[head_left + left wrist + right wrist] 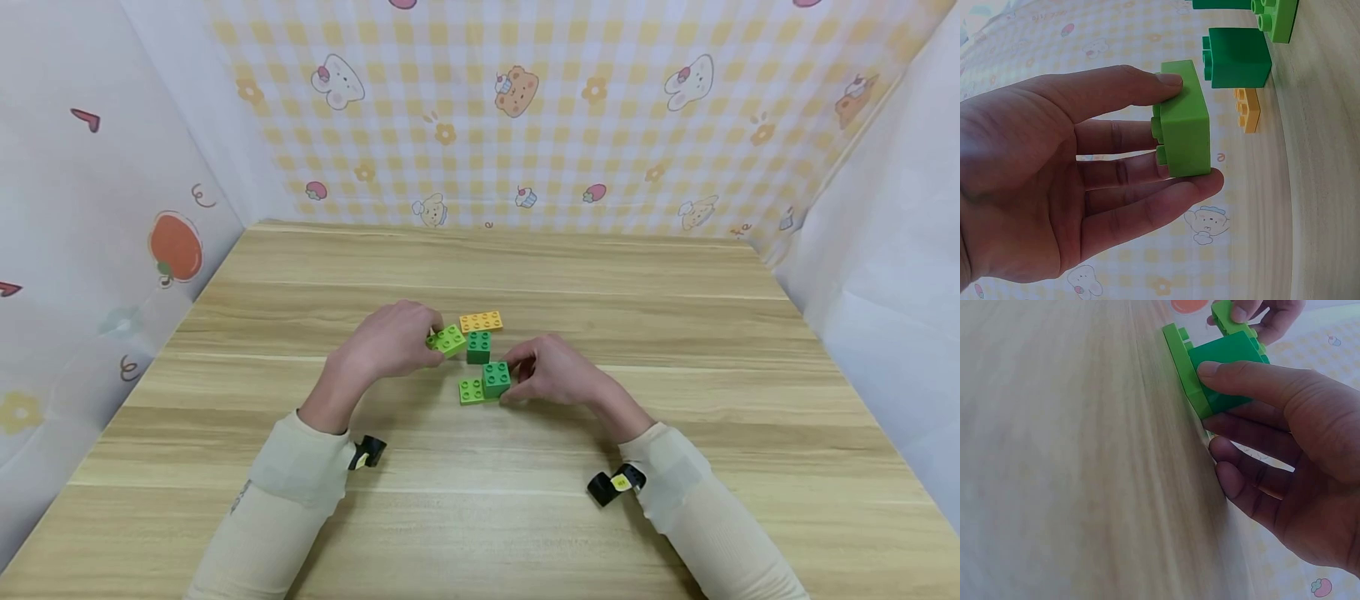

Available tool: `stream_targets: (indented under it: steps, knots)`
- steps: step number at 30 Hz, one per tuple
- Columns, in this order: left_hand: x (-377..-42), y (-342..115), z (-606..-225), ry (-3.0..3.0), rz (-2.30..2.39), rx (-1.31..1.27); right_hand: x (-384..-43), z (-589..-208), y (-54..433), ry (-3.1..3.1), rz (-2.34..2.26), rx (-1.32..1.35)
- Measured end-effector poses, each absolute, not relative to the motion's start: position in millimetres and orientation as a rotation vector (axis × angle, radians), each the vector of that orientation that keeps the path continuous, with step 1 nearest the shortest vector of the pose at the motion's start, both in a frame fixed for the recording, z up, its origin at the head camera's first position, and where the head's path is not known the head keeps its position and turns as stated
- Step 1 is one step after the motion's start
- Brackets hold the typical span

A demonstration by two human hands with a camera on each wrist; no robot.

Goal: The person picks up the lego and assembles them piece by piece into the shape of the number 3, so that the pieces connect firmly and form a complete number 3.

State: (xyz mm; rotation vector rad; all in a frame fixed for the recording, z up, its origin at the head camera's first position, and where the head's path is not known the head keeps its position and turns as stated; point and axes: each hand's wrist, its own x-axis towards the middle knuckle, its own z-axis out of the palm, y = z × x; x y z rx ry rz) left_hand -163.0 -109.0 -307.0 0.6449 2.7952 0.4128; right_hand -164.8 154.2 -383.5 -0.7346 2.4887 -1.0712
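Observation:
My left hand [396, 340] pinches a light green toy brick [1186, 134] between thumb and fingers. In the left wrist view that brick is clear of the table, its studs facing the palm. A green brick [496, 380] sits on the right end of a flat light green brick [471, 392], and my right hand [558, 372] grips it from the right. The right thumb lies against its side in the right wrist view. Between the hands, a second green brick [478, 348] stands on the table, just behind the stacked pair.
A flat orange-yellow brick [481, 322] lies behind the second green brick. All rest on a wood-grain table [480, 517], backed by a checked cloth [465, 125] with pale sheets at both sides. Each wrist carries a small black camera [617, 483].

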Motion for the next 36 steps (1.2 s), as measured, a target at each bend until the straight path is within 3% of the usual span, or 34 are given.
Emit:
stream_targets:
  steps: [36]
  knots:
    - [-161.4, -110.1, -303.8, 2.800, 0.439, 0.653, -163.4, -383.3, 153.0, 2.495, -1.056, -0.697]
